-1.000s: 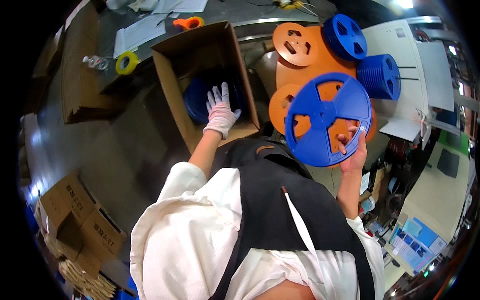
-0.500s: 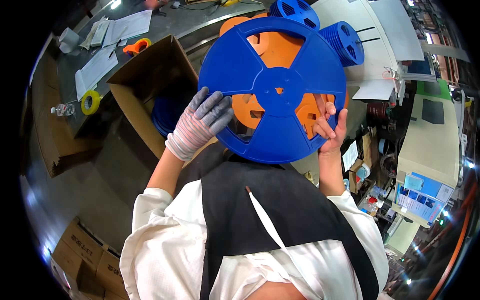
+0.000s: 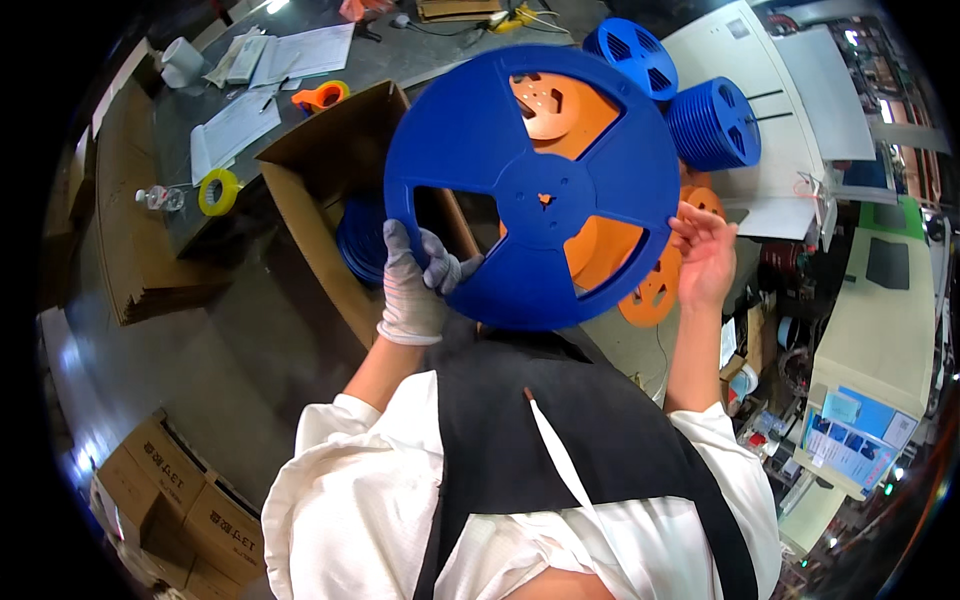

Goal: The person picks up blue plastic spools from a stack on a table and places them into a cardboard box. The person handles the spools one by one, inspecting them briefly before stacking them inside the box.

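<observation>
A large blue plastic reel (image 3: 535,185) with cut-out windows is held up close in front of me, flat face toward the camera. My left hand (image 3: 415,280), in a grey-white glove, grips its lower left rim with fingers through a window. My right hand (image 3: 705,255), bare, holds the right rim. Behind the reel stands an open cardboard box (image 3: 320,170) with more blue reels (image 3: 362,240) inside. Orange reels (image 3: 640,290) lie on the surface behind the held reel.
Stacks of blue reels (image 3: 712,122) sit on a white table at the upper right. Papers (image 3: 235,125), a yellow tape roll (image 3: 220,192) and an orange tape dispenser (image 3: 320,96) lie on the grey bench. Cardboard boxes (image 3: 170,490) stand on the floor at lower left.
The blue reel has come up from my right hand alone to fill the view. My left hand left the box and took hold of the reel's left rim.
</observation>
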### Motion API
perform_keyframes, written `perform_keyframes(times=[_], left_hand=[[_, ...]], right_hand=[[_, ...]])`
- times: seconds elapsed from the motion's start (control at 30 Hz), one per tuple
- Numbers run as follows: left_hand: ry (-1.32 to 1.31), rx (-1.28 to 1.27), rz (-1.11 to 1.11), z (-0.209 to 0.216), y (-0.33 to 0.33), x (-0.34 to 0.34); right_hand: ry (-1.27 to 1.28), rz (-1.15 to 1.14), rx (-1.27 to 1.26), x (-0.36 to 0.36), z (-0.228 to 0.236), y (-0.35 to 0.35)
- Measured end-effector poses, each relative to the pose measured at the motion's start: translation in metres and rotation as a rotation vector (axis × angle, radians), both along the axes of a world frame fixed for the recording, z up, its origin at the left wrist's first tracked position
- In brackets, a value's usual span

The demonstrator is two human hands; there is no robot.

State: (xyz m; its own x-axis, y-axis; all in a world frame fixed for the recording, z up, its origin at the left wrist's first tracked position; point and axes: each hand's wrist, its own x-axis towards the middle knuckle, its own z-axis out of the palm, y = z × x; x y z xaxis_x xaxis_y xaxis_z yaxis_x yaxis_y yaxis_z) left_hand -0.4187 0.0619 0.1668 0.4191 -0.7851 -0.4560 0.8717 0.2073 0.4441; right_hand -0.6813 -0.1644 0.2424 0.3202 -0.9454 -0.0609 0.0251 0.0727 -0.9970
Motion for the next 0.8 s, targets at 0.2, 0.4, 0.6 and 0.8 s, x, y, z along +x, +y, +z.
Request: perform_keyframes(times=[0.2, 0.4, 0.6, 0.8], left_hand=[[0.26, 0.133, 0.071, -0.019, 0.015, -0.008], [0.361, 0.16, 0.161, -0.031, 0.032, -0.004], [0.41, 0.206, 0.222, -0.042, 0.046, -0.002], [0.425, 0.271, 0.307, -0.045, 0.059, 0.004]], right_hand=[[0.032, -0.205, 0.057, -0.012, -0.016, 0.007], [0.059, -0.092, 0.117, 0.003, -0.02, 0.011], [0.061, -0.072, 0.152, 0.004, -0.034, 0.013], [0.097, -0.016, 0.22, 0.012, -0.048, 0.018]])
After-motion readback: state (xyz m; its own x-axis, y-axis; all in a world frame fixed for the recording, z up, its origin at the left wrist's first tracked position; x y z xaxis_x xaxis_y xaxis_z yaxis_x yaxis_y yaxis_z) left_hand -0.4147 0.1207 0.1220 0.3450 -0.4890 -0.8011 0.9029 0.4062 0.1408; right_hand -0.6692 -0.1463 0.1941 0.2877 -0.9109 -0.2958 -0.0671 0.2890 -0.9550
